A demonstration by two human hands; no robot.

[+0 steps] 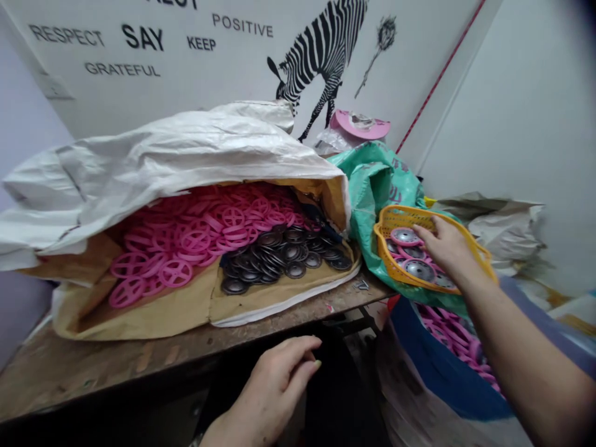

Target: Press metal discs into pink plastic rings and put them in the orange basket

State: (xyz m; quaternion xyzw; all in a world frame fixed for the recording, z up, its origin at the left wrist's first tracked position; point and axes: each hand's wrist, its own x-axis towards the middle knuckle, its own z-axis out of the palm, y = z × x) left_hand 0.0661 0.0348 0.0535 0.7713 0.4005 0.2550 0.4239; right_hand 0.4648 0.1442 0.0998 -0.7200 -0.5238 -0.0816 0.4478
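Note:
My right hand (444, 245) is over a yellow plastic basket (475, 245) of pink-rimmed wheels with grey metal discs. Its thumb is at the edge of one wheel (405, 236), with thumb and forefinger apart; the other fingers are partly hidden. Low in front of the table, my left hand (274, 382) is loosely bent, a gap between thumb and forefinger, and nothing visible in it. Ahead lies a large white sack (186, 149) on its side, its mouth open. Inside it are pink spoked plastic rings (176, 273) and, to the right, dark round metal caps (295, 269).
Under the basket is a green plastic bag (367, 180). Below right, a blue-rimmed sack (433, 366) holds more pink rings (447, 332). A few small metal pieces (361, 285) lie on the wooden tabletop (153, 360). A pink visor (361, 126) sits by the wall.

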